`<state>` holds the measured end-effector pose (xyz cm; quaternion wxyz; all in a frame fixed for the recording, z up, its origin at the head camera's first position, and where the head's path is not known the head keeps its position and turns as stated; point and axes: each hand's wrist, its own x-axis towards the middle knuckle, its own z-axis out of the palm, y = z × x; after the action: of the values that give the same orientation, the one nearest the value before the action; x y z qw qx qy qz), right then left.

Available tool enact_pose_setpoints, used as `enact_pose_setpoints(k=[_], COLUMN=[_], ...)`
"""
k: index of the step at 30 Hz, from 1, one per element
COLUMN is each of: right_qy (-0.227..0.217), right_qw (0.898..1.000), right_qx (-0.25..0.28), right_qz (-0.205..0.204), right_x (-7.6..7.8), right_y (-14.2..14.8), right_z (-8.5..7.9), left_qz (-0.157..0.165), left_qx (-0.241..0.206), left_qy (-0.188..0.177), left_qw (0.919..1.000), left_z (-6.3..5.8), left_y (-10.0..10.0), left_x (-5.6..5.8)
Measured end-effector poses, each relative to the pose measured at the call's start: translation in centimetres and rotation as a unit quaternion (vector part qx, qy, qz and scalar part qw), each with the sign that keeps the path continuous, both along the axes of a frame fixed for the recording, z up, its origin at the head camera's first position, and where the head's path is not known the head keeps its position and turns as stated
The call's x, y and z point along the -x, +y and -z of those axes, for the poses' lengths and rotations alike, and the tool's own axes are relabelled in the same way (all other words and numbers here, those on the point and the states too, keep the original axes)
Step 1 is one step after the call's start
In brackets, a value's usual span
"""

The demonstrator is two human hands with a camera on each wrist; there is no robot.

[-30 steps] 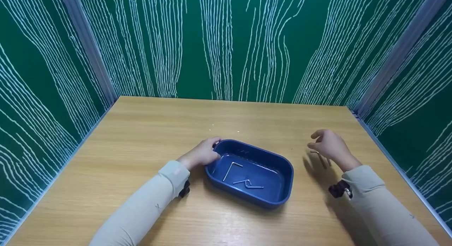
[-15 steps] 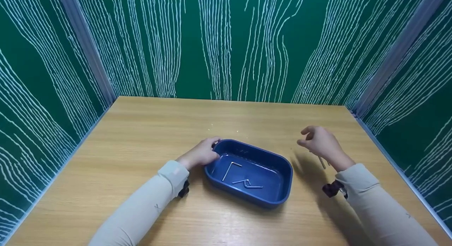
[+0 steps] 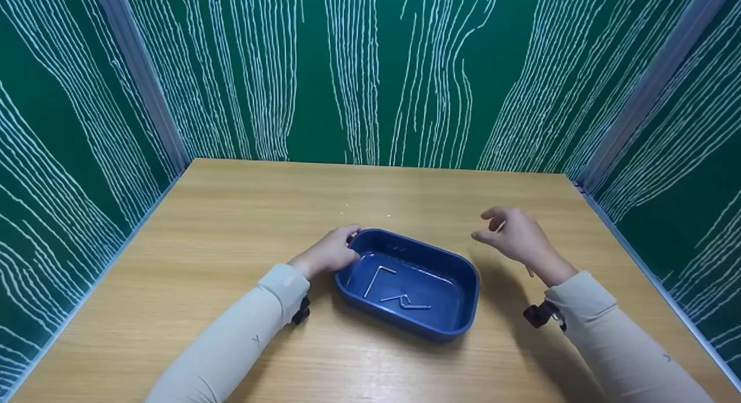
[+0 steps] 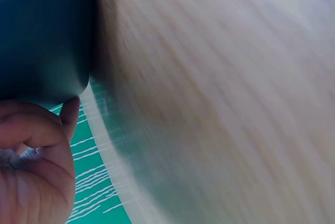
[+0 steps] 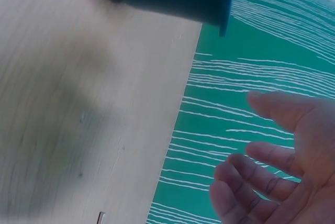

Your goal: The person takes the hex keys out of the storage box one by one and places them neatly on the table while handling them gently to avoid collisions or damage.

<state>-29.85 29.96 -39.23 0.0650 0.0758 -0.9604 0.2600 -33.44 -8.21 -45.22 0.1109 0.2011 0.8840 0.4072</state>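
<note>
A dark blue plastic tub (image 3: pixel 417 328) stands on the table. My left hand (image 3: pixel 329 253) grips its left end, thumb over the rim and fingers outside; in the left wrist view the curled fingers (image 4: pixel 31 130) lie against its wall. Inside the tub are L-shaped hex keys: one (image 3: pixel 370 281) at the left, and what looks like two crossing (image 3: pixel 405 301) near the front wall. My right hand (image 3: pixel 515 238) hovers right of the tub, fingers loosely bent, with nothing visible between them in the right wrist view. Below it a hex key (image 3: pixel 530 271) on the table is mostly hidden.
The wooden table (image 3: pixel 260 200) is bounded by green walls (image 3: pixel 405 73) with white wavy lines. Tiny light specks (image 3: pixel 389 216) lie behind the tub. A metal end (image 5: pixel 101 217) shows at the bottom of the right wrist view.
My right hand has moved left toward the tub, away from the hex keys on the table, which it now mostly covers from view. The left hand and tub have stayed nearly still.
</note>
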Motion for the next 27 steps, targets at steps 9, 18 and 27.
enact_pose_setpoints(k=[9, 18, 27], right_qy=[-0.009, 0.0, 0.017], right_qw=[1.0, 1.0, 0.999], right_qx=[0.008, 0.0, 0.011], right_qz=[-0.005, -0.017, -0.035], right_x=[-0.6, -1.0, -1.4], right_y=[-1.1, -2.2, -3.1], right_z=[-0.4, -0.7, -0.8], left_qz=[-0.002, -0.003, -0.006], left_qx=[0.0, 0.004, 0.008], left_qy=[0.005, 0.006, 0.0], left_qw=[1.0, 1.0, 0.9999], left_z=[0.0, 0.0, -0.1], left_y=[0.1, 0.1, 0.2], left_x=[0.0, 0.0, -0.1])
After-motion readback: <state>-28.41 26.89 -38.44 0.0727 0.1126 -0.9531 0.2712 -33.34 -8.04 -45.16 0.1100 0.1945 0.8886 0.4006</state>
